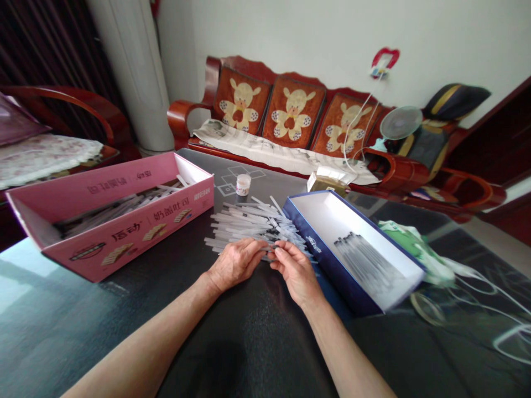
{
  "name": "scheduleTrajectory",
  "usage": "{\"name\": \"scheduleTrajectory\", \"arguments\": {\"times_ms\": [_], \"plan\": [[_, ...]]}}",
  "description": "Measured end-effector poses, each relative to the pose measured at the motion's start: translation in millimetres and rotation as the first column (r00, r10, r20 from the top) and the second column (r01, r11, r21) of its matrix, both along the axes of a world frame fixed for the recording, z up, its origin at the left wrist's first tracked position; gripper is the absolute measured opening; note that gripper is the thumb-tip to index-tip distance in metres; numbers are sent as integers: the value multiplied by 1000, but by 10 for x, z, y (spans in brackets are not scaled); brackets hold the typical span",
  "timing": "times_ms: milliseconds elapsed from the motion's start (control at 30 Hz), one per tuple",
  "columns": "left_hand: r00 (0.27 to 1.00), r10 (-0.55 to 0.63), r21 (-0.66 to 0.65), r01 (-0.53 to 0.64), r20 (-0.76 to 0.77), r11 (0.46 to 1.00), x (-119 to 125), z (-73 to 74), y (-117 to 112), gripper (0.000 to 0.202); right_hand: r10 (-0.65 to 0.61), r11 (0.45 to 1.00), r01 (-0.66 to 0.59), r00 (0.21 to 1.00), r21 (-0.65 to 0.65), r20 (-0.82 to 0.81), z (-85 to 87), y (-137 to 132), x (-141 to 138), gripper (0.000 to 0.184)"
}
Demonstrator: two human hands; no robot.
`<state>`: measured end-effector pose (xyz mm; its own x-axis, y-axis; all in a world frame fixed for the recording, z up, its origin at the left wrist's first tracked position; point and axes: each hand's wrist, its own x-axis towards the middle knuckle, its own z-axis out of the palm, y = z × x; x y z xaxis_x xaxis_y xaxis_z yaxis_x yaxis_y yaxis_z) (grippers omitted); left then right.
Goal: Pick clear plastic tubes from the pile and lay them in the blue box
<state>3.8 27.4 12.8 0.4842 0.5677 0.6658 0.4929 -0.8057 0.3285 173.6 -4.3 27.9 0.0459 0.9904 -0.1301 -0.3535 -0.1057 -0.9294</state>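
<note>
A loose heap of thin clear plastic tubes point(249, 225) lies on the dark tabletop point(244, 337), some with dark ends. My left hand point(235, 264) rests at the heap's near edge, its fingers over the tubes. My right hand point(295, 272) pinches something thin at the heap's front, probably a tube, close to my left fingertips. To the right stands a white box with a blue rim point(352, 249), holding a neat row of tubes. A pink printed carton point(112, 215) on the left holds more tubes.
A small white-lidded jar point(243, 184) and a tissue box point(329, 179) stand beyond the heap. A crumpled green and white bag point(415, 249) and white cables point(468, 287) lie to the right. Behind the table is a red wooden sofa point(290, 116) with cushions, newspaper and a small fan point(400, 122).
</note>
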Motion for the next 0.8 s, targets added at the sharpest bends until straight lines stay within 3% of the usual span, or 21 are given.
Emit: {"name": "scheduleTrajectory", "arguments": {"times_ms": [300, 567, 800], "plan": [[999, -23, -53, 21, -29, 998, 0, 23, -20, 20, -11, 1000, 9, 999, 27, 40, -100, 25, -18, 28], [997, -61, -121, 66, 41, 990, -22, 34, -16, 20, -30, 999, 26, 994, 33, 106, -96, 22, -28, 27], [995, -96, -136, 92, -24, 986, -36, 26, -12, 21, -36, 993, 2, 955, 117, 293, -167, 28, 9, 30]]}}
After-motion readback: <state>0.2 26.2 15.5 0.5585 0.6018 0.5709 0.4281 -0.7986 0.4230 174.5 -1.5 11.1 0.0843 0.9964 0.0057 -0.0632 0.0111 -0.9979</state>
